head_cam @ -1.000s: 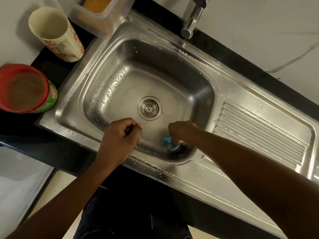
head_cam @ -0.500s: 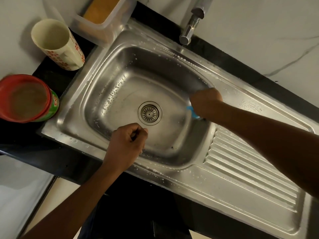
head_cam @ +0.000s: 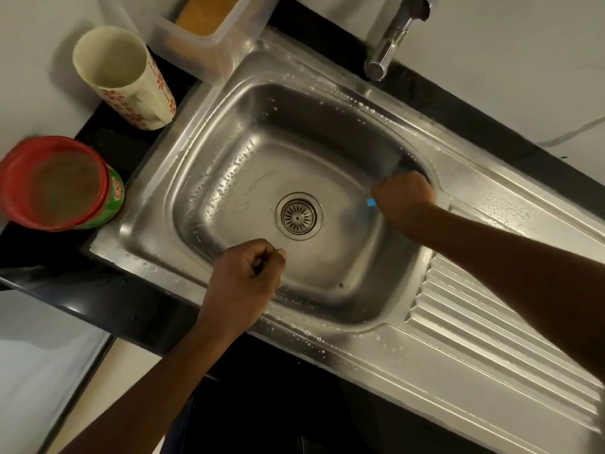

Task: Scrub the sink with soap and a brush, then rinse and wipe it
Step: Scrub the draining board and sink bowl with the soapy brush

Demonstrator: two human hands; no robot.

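Now | hands 2: right (head_cam: 404,199) grips brush (head_cam: 371,202), left (head_cam: 248,276) fisted, nothing held | sink (head_cam: 229,132) 1

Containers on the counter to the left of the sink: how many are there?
3: a floral cup at the back, a red-lidded jar nearer the front, and a clear plastic box at the sink's far corner, cut off by the frame.
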